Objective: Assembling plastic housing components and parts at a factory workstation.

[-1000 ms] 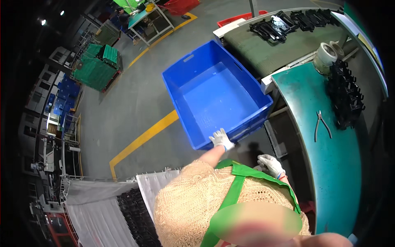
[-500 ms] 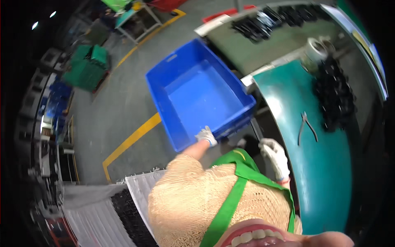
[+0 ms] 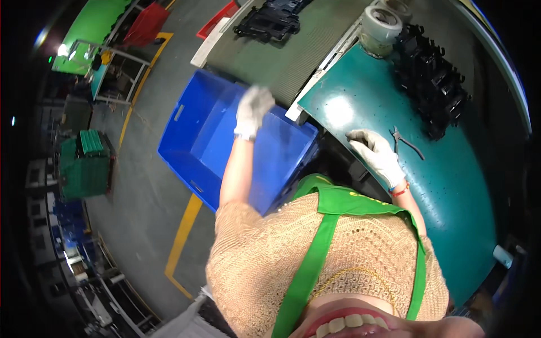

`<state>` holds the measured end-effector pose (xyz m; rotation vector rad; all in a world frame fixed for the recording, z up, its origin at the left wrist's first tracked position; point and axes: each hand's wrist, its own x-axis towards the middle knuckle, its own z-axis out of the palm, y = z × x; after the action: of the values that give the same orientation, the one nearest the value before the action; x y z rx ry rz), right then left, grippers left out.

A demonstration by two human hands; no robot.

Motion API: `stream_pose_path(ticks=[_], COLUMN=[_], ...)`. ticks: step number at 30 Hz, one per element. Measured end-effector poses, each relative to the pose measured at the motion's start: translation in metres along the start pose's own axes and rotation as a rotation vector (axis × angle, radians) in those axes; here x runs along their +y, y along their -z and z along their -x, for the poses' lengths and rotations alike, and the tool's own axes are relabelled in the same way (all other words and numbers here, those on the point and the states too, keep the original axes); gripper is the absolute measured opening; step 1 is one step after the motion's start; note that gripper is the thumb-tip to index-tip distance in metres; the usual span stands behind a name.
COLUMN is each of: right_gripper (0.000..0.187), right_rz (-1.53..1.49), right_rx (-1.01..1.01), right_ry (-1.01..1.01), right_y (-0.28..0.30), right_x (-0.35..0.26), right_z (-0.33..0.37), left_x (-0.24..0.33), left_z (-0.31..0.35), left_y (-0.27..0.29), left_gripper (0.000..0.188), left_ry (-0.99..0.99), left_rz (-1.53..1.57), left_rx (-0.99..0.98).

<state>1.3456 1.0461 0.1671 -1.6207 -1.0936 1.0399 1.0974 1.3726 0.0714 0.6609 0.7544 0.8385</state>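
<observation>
My left hand (image 3: 255, 110), in a white glove, is raised over the blue plastic crate (image 3: 186, 135); motion smears its fingers. At the near-left edge of the green-topped table (image 3: 445, 219) is my gloved right hand (image 3: 376, 153). Its fingers are loosely curled, a gap shows between them and the thumb, and nothing is visible in it. Just right of that hand lies a pair of pliers (image 3: 404, 142) with dark handles, its jaws toward the far side. The crate has no contents that I can see, though my left arm covers part of its inside.
A conveyor belt (image 3: 304, 53) carries black plastic parts (image 3: 270, 22) beyond the crate. More black parts (image 3: 431, 79) are heaped on the table beside tape rolls (image 3: 382, 25). Green crates (image 3: 84, 169) stand on the floor at left. A yellow line (image 3: 183, 234) marks the floor.
My left hand has left the crate's near rim and moved up over the crate. My right hand has risen from beside the table to its edge. The view has shifted.
</observation>
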Motion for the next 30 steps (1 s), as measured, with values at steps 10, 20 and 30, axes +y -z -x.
stream_pose_path(ticks=[10,20,30], right_gripper=[0.027,0.021,0.063], right_rz=[0.154,0.576,0.782], right_rx=[0.099,0.514,0.679], right_ry=[-0.026,-0.211,-0.431], right_y=[-0.011,0.072,0.165], right_x=[-0.012,0.021,0.046], right_z=[-0.021,0.113,0.193], left_x=[0.050,0.051,-0.014], left_z=[-0.301,-0.251,-0.048], left_y=[-0.071,-0.082,-0.122], left_gripper=[0.046,0.026,0.018], left_ry=[-0.038,-0.193,0.264], left_rz=[0.064,-0.158,-0.596], left_rx=[0.265,0.155,-0.217])
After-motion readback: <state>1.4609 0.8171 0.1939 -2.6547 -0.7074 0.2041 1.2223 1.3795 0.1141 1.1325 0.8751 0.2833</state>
